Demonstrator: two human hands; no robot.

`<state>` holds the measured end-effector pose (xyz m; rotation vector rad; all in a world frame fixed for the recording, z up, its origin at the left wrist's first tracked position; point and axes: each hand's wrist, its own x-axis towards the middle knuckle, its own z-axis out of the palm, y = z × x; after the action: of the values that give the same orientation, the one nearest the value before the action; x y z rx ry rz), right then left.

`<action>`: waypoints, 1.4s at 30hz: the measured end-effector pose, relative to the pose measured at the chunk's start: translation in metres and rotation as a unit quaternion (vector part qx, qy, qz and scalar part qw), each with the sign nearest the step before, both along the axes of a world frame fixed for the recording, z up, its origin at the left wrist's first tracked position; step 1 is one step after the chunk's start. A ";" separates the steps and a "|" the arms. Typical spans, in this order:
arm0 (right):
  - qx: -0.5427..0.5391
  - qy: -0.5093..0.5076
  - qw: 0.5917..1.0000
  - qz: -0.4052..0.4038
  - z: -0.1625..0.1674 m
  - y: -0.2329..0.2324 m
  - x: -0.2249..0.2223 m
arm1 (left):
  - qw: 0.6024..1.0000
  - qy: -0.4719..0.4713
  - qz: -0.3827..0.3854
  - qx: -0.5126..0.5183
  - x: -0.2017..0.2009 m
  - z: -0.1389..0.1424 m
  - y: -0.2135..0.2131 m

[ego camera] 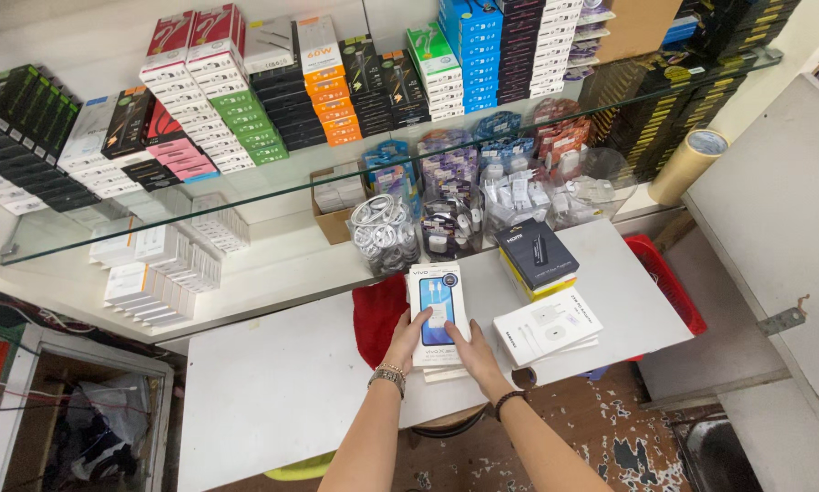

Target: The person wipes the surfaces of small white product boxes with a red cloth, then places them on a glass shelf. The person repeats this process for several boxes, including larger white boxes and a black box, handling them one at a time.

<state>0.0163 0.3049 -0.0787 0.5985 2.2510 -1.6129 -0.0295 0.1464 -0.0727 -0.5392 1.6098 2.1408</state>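
Both hands are resting flat on a white box with a blue picture (437, 310) on the white table (273, 383): left hand (407, 342) along its left edge, right hand (471, 351) at the lower right, fingers spread, not really gripping. A black box (536, 252) and flat white boxes (548, 326) are sitting just right.

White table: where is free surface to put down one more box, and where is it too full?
The white table is bare left of the red cloth and left hand. A narrow strip stays free along the right edge beside the flat white box. The back is crowded with clear cable jars and a black box.
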 end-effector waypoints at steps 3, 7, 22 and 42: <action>0.116 0.072 0.990 0.026 0.023 -0.006 -0.008 | 0.957 0.040 -0.014 -0.288 -0.012 0.017 0.006; 0.064 0.244 0.968 -0.009 0.064 0.020 -0.009 | 0.774 0.226 0.027 -0.591 -0.011 0.039 0.041; -0.371 0.032 0.860 -0.348 -0.012 0.139 0.043 | 0.902 -0.004 -0.414 -0.120 -0.029 0.011 0.164; -0.284 0.295 0.902 -0.138 0.140 0.064 0.037 | 0.939 0.256 -0.162 -0.161 0.058 0.144 0.078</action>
<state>0.0529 0.3689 0.0611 0.2956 1.9134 -2.7536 0.0286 0.2239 0.0716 0.2208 2.1668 1.8653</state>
